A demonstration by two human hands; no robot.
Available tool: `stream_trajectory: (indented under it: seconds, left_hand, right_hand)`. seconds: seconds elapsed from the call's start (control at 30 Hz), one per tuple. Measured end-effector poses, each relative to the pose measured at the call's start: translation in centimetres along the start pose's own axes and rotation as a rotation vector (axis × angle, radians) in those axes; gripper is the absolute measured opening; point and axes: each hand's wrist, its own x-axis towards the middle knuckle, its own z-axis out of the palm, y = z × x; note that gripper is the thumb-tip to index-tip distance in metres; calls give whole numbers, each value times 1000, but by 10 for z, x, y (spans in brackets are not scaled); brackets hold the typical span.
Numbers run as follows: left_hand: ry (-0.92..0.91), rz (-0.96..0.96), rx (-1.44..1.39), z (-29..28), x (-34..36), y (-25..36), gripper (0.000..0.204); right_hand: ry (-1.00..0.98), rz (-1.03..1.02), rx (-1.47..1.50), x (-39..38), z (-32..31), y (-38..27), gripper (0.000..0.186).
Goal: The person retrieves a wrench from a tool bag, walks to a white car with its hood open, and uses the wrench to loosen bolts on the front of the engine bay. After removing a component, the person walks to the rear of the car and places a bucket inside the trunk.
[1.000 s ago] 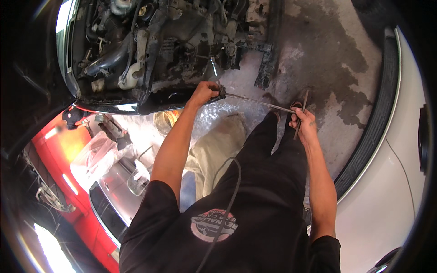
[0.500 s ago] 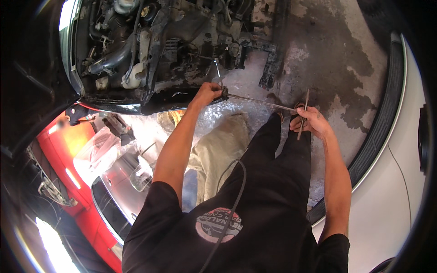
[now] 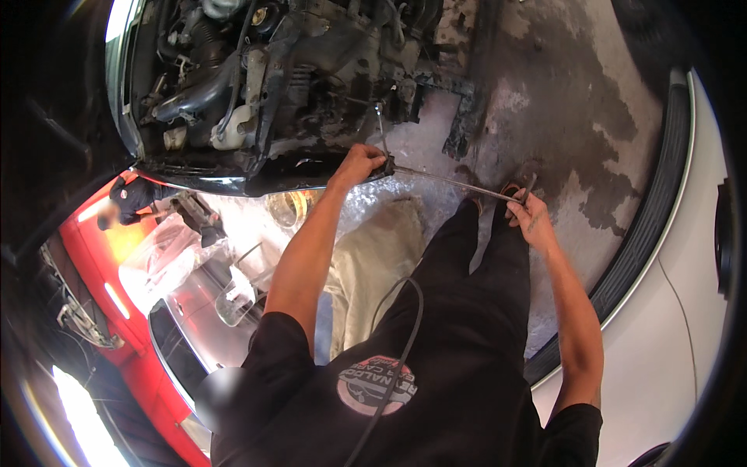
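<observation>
A long thin metal T-handle bar (image 3: 455, 184) runs between my hands, from the front corner of the opened car to above my shoes. My right hand (image 3: 533, 219) is closed around its crossbar end; the crossbar shows only in part, tilted beyond my fingers. Close by the bar's other end, my left hand (image 3: 361, 166) is closed at the edge of the dark front panel (image 3: 299, 170). Its fingertips are at a small dark piece (image 3: 390, 165); what they grip is partly hidden. A shorter shiny rod (image 3: 381, 128) rises from there toward the engine bay.
The exposed engine bay (image 3: 210, 101) fills the upper left. A white vehicle with a black ribbed step (image 3: 646, 226) stands close on my right. Beige cloth (image 3: 377, 261) lies by my legs. A grey cable (image 3: 405, 342) crosses my shirt. Another person (image 3: 132, 198) is at far left.
The crossbar in my right hand has turned from plainly visible across the fingers to mostly hidden. My right hand has shifted slightly down and right. My left hand stays at the panel edge.
</observation>
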Motion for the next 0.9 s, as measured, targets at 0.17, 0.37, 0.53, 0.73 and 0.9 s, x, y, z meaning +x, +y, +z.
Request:
stream_trajectory:
  seconds: [0.17, 0.37, 0.53, 0.73, 0.9]
  left_hand:
    - [16, 13, -9, 1, 4, -11, 26]
    - [-6, 70, 0, 0, 5, -24, 29]
    - [-6, 85, 0, 0, 6, -21, 25]
    - [-21, 64, 9, 0, 8, -21, 31]
    - [3, 117, 15, 4, 14, -34, 28]
  right_hand:
    - [260, -331, -641, -10, 4, -17, 21]
    - [73, 237, 685, -21, 0, -18, 40]
    - [131, 439, 879, -19, 3, -31, 38]
    - [321, 124, 810, -24, 25, -33, 42]
    - [28, 321, 818, -29, 5, -4, 38]
